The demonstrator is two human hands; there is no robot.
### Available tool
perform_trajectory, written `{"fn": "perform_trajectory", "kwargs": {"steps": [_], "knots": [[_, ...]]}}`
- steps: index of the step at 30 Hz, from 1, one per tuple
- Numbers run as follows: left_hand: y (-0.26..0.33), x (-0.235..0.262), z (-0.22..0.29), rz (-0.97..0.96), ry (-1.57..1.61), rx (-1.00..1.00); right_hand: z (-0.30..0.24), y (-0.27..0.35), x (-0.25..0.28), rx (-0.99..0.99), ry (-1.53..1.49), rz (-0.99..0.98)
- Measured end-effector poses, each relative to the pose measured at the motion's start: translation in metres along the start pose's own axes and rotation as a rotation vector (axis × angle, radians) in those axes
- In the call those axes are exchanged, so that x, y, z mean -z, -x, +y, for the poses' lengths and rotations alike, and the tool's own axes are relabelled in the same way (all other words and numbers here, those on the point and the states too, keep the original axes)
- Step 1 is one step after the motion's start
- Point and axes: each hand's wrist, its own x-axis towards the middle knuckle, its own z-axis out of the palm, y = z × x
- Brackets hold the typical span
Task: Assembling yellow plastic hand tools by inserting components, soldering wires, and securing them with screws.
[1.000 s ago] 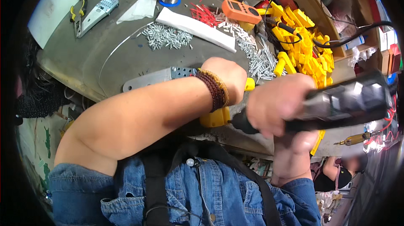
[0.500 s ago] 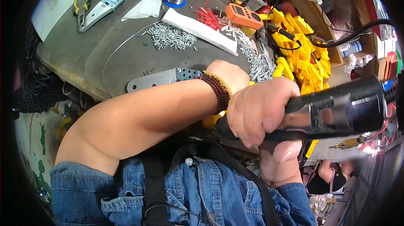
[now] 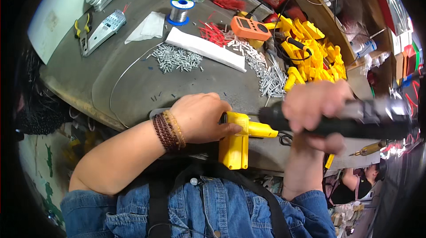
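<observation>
My left hand [image 3: 197,117] is closed round a yellow plastic handle part [image 3: 234,153], low over the near edge of the table. Most of the grey metal plate [image 3: 159,112] beyond that wrist is hidden behind the hand. A black power screwdriver [image 3: 370,122], smeared by motion, lies sideways in my right hand [image 3: 314,107], whose fingers wrap round its body. Its nose points left at the yellow part, and a thin bit seems to reach that part's side; whether they touch, I cannot tell.
Beyond my hands lie a pile of short metal screws [image 3: 175,58], long screws [image 3: 273,78], a white folded strip [image 3: 206,49], a solder spool [image 3: 179,11] and an orange multimeter [image 3: 249,28]. Yellow plastic parts [image 3: 313,56] are heaped at the right. A person [image 3: 355,189] sits at lower right.
My left hand has come nearer and left, bringing the yellow part into sight. The screwdriver in my right hand has shifted right, away from my left wrist.
</observation>
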Motion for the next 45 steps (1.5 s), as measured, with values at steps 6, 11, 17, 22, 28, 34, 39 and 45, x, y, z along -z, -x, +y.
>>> {"fn": "perform_trajectory", "kwargs": {"steps": [6, 11, 17, 22, 28, 34, 39, 45], "knots": [[-0.002, -0.008, -0.002, 0.129, 0.127, -0.035, 0.038, -0.001, 0.004, -0.201, -0.092, 0.120], [-0.006, -0.004, 0.002, 0.073, 0.133, 0.033, 0.051, -0.002, 0.015, -0.224, -0.238, 0.191], [-0.004, -0.002, 0.004, 0.057, 0.095, 0.027, 0.055, -0.005, 0.012, -0.248, -0.234, 0.132], [-0.007, -0.006, -0.004, 0.041, 0.101, -0.037, 0.039, -0.012, 0.017, -0.428, -0.175, 0.032], [-0.001, -0.011, -0.005, 0.156, 0.007, -0.117, 0.022, 0.044, 0.070, -0.096, -0.102, 0.180], [-0.036, -0.005, -0.005, 0.197, 0.028, -0.189, -0.031, 0.139, 0.078, -0.156, -0.217, 0.676], [-0.128, -0.021, 0.000, 0.274, -0.279, -0.337, -0.039, 0.177, 0.047, 0.053, -0.497, 0.948], [-0.174, -0.037, 0.002, 0.180, -0.682, -0.491, -0.036, 0.198, 0.029, 0.119, -0.609, 1.009]]}}
